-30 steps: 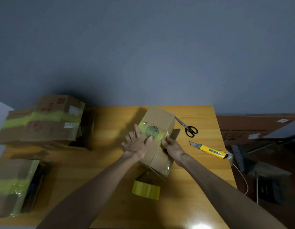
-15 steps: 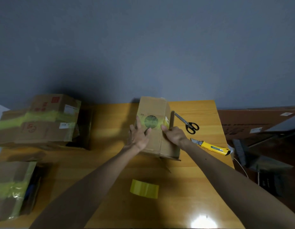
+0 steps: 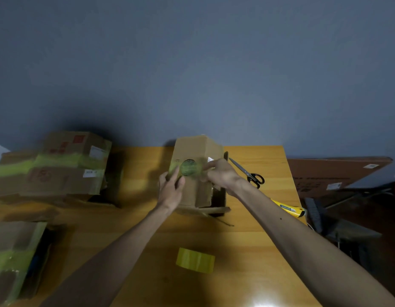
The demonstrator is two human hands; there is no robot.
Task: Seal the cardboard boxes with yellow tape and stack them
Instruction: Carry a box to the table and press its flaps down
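Box (image 3: 196, 173) upright, long axis 12–6. Left hand (image 3: 171, 191) flat on its 9 o'clock face, right hand (image 3: 221, 173) pinching tape strip at 3; roll (image 3: 195, 260) at 6, nearer left.

Plain grey-blue wall (image 3: 214, 63) behind; glossy wooden table (image 3: 247, 251), light glare at near edge; dim room

— Where does the box (image 3: 196, 171) stand?
— Mid-table (image 3: 247, 251), toward the far edge, with the left hand (image 3: 171, 191) on its left side and the right hand (image 3: 221, 173) on its right.
— And the tape roll (image 3: 195, 260)?
— On the table nearer the person, between the forearms.
— To the right?
— The scissors (image 3: 249, 173) just beside the box; the utility knife (image 3: 289, 209) nearer, at the right edge.
— Left?
— Stacked boxes (image 3: 57, 167) at the far left; another box (image 3: 13, 258) in front of them.
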